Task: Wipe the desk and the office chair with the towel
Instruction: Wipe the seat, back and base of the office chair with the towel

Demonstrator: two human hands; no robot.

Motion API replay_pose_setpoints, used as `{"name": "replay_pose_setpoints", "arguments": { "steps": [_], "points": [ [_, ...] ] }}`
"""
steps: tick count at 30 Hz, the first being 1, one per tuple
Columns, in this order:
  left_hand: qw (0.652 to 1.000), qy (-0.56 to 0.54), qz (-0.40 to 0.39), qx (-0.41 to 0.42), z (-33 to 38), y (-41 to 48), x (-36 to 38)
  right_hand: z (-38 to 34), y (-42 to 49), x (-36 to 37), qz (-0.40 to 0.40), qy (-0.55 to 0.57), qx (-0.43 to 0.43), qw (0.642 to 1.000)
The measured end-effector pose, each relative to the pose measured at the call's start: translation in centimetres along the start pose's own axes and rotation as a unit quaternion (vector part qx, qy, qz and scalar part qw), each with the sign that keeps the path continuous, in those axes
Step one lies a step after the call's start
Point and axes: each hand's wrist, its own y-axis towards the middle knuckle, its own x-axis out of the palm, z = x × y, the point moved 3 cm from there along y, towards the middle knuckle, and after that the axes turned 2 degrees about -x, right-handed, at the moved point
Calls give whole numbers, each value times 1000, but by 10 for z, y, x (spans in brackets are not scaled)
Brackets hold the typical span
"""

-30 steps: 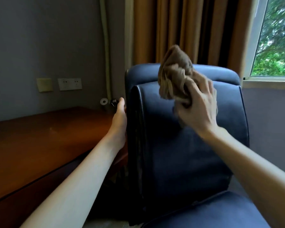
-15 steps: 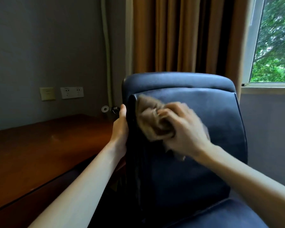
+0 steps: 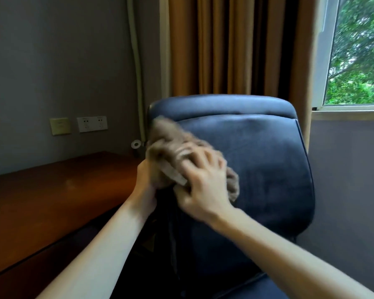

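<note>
The fingers (image 3: pixel 200 157) of the right hand (image 3: pixel 203 186) are curled into a bunched towel (image 3: pixel 171 145) and press it flat against the upper left part of the office chair (image 3: pixel 257 169) backrest. The left hand (image 3: pixel 146 186) clasps the backrest's left side edge just below the cloth. Its fingertips are hidden behind the edge and under the towel's overhang. The towel is tan, fuzzy and crumpled into a wad, with a paler hem band showing near the right thumb. It is blurred, so its folds are hard to read. The chair is dark blue and padded. It stands just beside a reddish-brown wooden desk (image 3: pixel 52 201) on the left. Behind are a grey wall with a socket plate (image 3: pixel 92 124), an ochre curtain (image 3: pixel 235 46) and a window (image 3: pixel 358 50).
</note>
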Motion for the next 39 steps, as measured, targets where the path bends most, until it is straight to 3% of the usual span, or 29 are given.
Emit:
{"name": "replay_pose_setpoints", "arguments": {
  "steps": [2,4,6,8,12,20,23,26,28,31,34,39],
  "points": [
    [1000,-2,0,-9,-4,-5,-8,-14,-8,2,-12,9,-91,996],
    [999,-33,-22,-14,-8,-11,-7,9,3,-4,17,-3,-96,995],
    [998,-39,-20,-41,-9,-20,-2,57,17,-17,53,-32,-31,998],
    [999,-21,-7,-48,-11,-21,-1,115,21,-30,61,-63,92,992],
    [1000,5,14,-25,-18,-15,-5,202,7,-48,93,-95,310,941],
    [999,18,29,0,-28,-13,-5,219,18,-50,105,-101,406,902],
    [1000,15,21,-3,-28,-16,-5,164,24,-40,106,-94,345,928],
    [1000,4,-12,-27,-28,-17,-9,79,13,-13,85,-42,169,981],
    [998,-14,-46,-36,-27,-20,-14,24,-13,0,74,-16,41,996],
    [995,54,-42,-73,-28,-21,-32,-25,-63,5,36,-25,-136,990],
    [980,44,-118,-156,-33,-30,-37,-32,-85,-12,-36,-100,-266,958],
    [969,-144,-181,-93,-33,-34,-41,-46,-10,-46,-81,-221,-260,937]
  ]
}}
